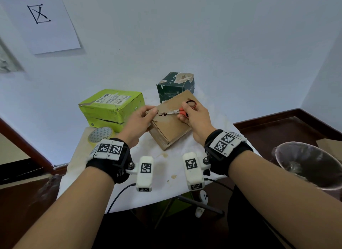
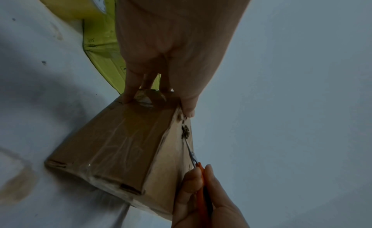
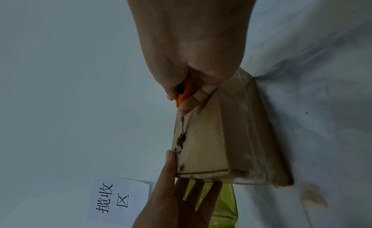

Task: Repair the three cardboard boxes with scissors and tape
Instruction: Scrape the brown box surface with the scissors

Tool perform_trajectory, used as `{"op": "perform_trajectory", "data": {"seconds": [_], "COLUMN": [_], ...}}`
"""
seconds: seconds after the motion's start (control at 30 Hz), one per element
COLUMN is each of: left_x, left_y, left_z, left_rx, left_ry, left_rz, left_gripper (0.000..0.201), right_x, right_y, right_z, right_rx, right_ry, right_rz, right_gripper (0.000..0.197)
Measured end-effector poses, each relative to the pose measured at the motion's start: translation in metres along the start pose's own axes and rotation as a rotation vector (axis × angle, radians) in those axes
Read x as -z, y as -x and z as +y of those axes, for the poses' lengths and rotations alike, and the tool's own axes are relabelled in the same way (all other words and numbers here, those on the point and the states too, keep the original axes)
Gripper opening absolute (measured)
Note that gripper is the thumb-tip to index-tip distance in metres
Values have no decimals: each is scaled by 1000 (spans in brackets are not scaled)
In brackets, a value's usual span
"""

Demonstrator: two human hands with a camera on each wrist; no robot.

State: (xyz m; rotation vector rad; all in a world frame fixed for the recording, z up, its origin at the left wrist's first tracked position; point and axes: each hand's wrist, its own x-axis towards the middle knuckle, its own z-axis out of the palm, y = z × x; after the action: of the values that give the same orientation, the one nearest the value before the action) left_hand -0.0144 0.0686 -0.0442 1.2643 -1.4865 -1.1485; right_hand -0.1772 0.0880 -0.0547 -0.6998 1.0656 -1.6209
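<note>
At the far left of the bench [image 1: 166,176], which is draped in a stained white cloth, a roll of tape [image 1: 100,135] lies flat, just in front of the lime-green box [image 1: 112,108]. That green box sits closed, with a printed label on top and a dark split running along its front face. Next comes the left hand [image 1: 137,123]: its grip is closed on the near left corner of the brown box [image 1: 172,122], the thumb on the top face and the other fingers curled against the end, as the left wrist view shows. The brown box is tilted, its near edge resting on the cloth and its far edge raised toward the wall. A dark ragged tear [image 1: 162,114] marks its top face just beside the left thumb. The blade tips of the scissors [image 1: 182,110] touch that tear, with the blades close together. Their orange handles sit in the right hand [image 1: 196,117], whose grip is wrapped round them, the thumb through the upper black-lined loop. Behind the brown box, further back toward the wall, stands the dark green box [image 1: 175,86], upright, its top surface torn to pale patches. At the far right, off the bench, is a bin lined with a clear bag [image 1: 307,163]
</note>
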Motion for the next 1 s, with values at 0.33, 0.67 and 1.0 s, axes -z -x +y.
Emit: {"op": "perform_trajectory", "data": {"seconds": [0.33,0.67,1.0], "left_x": [0,1,8], "left_y": [2,-1,-7], "left_z": [0,-6,-6], "left_rx": [-19,-28,-242], "left_ry": [-25,-2,-351], "left_rz": [-7,-18,59], "left_gripper": [21,19,25], "right_x": [-6,-3,0], "right_y": [-1,-1,0], "right_z": [2,6,5], "right_rx": [-5,-2,3], "right_ry": [41,25,7], "right_rz": [-43,-43,-41], "right_gripper": [20,17,14]}}
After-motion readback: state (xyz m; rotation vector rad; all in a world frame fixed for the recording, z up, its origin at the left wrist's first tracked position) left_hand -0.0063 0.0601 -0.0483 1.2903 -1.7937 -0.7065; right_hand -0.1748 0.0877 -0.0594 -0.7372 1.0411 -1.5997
